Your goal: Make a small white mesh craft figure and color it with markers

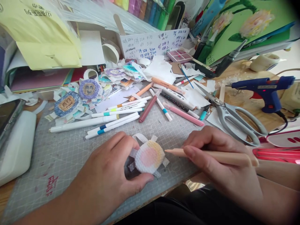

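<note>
My left hand grips a small round textured disc by its left and lower edge, just above the grey cutting mat. The disc is white with a pink middle and a yellow patch along its upper right, and paper strips stick out around it. In my right hand is a peach-coloured marker, held like a pen. Its tip points left and ends a little short of the disc's right edge. Two finished-looking discs, one purple and one blue, lie at the back left.
Several markers and paper scraps cover the mat's far part. Grey scissors lie to the right, their blades pointing away. Behind them sits a blue glue gun with a red light. A phone leans at the left edge.
</note>
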Tool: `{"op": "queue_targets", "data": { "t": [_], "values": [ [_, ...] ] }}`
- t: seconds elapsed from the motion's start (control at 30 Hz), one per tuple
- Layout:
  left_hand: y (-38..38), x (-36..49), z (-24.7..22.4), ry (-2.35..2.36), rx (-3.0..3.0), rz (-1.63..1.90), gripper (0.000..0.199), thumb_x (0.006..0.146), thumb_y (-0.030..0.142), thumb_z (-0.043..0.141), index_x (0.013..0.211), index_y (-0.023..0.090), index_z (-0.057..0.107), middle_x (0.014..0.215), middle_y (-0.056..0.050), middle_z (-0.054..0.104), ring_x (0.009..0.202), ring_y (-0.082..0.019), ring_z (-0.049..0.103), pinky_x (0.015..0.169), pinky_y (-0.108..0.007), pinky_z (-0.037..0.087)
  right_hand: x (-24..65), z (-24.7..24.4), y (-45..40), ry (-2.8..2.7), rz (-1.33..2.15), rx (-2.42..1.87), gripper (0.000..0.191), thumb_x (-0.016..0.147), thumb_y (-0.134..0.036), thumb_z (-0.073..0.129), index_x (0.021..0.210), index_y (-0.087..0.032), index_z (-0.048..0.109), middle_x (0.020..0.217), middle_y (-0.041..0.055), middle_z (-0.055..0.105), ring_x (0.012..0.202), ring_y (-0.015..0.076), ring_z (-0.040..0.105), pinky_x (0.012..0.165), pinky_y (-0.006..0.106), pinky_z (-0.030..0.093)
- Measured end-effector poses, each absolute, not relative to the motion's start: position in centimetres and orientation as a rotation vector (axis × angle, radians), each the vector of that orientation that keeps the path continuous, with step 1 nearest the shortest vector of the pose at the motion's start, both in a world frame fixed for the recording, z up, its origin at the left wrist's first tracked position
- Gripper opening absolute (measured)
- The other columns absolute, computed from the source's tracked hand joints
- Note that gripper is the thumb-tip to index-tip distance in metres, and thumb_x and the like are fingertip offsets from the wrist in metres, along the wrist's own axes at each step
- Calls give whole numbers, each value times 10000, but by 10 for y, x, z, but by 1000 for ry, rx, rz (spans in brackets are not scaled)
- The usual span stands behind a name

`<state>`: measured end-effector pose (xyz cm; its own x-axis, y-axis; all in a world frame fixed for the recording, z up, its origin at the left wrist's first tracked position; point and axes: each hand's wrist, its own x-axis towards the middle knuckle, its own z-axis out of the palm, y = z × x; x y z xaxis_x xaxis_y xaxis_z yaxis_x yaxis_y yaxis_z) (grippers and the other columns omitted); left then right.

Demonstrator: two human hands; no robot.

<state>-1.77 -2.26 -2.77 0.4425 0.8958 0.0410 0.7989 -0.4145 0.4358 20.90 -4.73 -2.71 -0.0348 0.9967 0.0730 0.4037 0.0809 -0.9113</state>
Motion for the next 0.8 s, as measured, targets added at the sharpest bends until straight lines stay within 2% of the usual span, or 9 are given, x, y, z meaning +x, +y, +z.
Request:
{"op": "queue_targets", "data": {
  "t": [0.23,0.8],
  "values": [
    [-22,-18,-29,1489,2307,352,332,590,461,736,788,270,549,792,-14,591,685,-232,548,573,-330,418,208,-25,-44,-1578,1078,-1424,201,804,-335,622,664,-234,519,636,24,639,555,154,569,404,240,371],
    [-22,-18,-28,1495,2316,346,331,602,490,716,787,264,562,780,-1,574,681,-227,546,584,-326,428,207,-24,-38,-1508,1088,-1505,225,780,-342,623,634,-210,514,585,1,579,513,120,486,409,220,347]
  ]
}}
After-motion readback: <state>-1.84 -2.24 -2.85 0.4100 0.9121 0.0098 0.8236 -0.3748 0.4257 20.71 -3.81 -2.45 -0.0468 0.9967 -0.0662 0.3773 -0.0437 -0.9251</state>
